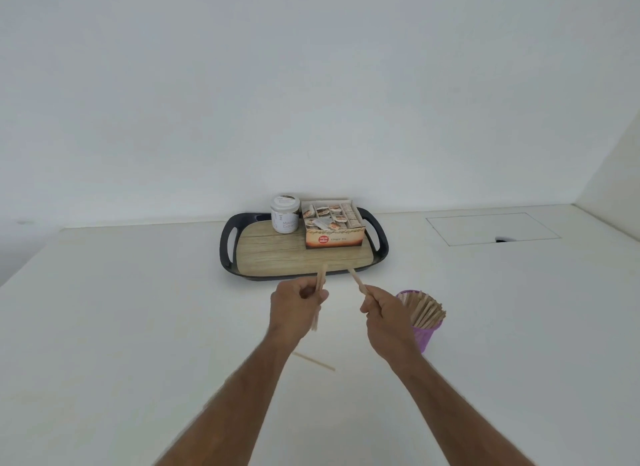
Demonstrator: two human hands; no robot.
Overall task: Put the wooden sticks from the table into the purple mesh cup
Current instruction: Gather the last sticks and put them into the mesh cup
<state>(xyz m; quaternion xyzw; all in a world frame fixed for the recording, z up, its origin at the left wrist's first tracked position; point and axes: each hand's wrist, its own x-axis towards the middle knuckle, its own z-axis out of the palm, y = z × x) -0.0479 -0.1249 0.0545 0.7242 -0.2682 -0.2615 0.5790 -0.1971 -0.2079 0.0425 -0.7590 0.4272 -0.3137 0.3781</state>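
Left hand (294,308): we grip sticks (77,282), upright.
Right hand (382,311): we pinch one stick (358,282), tilted up-left.
Cup (427,334): just right of the right hand, nearer it.
Table: one stick (313,361) left.

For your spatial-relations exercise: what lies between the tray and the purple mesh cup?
In the head view, the right hand and its wooden stick cross the gap between tray and purple mesh cup; otherwise bare table.

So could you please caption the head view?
Both hands hold sticks beside the stick-filled purple cup; one lies on the table.
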